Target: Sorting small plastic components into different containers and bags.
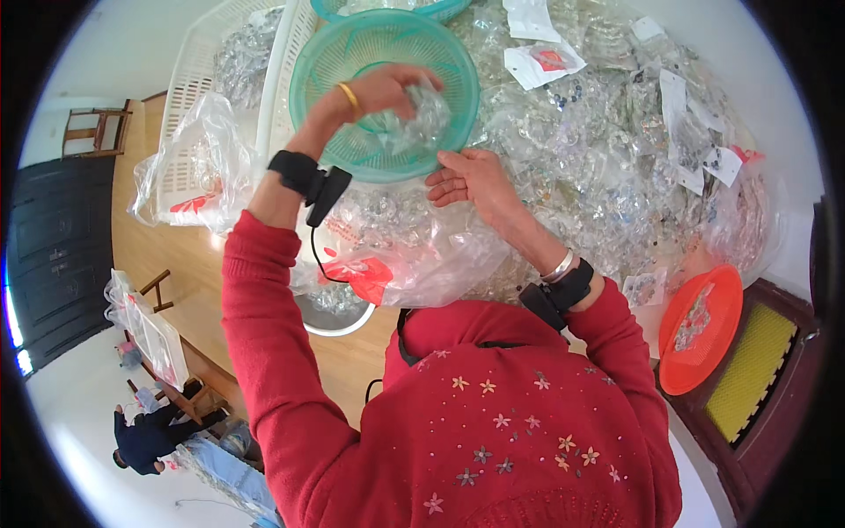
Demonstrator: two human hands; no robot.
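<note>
Over the green plastic colander (309, 132), my left hand (389, 92), with a yellow bangle at its wrist, has its fingers around a clear plastic bag (432, 119), somewhat blurred. My right hand (472, 181), with a silver bangle, is at the colander's near right rim; its thumb tip is at the rim and its other fingers are loosely curled, with nothing seen in them. Under and beside the colander lies a broad heap of small clear bags (594, 152) with small shiny pieces. A large clear plastic bag with red print (429, 264) lies near my body.
White plastic baskets (175, 99) stand at the left, with a clear bag (218, 152) over one. White packets (544, 63) lie on the heap. A red plastic colander (703, 330) is at the right, a round metal basin (333, 317) below the heap. A person (145, 435) is far left.
</note>
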